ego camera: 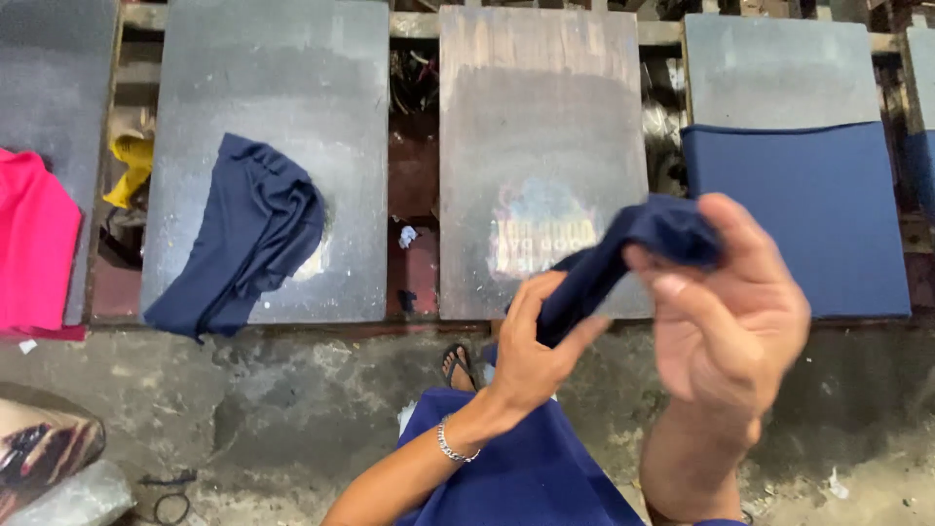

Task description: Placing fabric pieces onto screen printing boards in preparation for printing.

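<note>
Both hands are up over the middle grey board (542,127), the left hand (531,356) pinching the navy cloth (623,255) from below while the right hand (732,310) curls its fingers shut on the bunched top end, so the piece hangs twisted between them. To handle it well, I'd judge, keep both pinches firm and draw the fabric taut so the twist opens out. Around them, a crumpled navy garment (245,239) lies on the left board, a flat navy piece (808,214) covers the right one, pink fabric (34,244) sits far left, and nothing blocks the hands.
</note>
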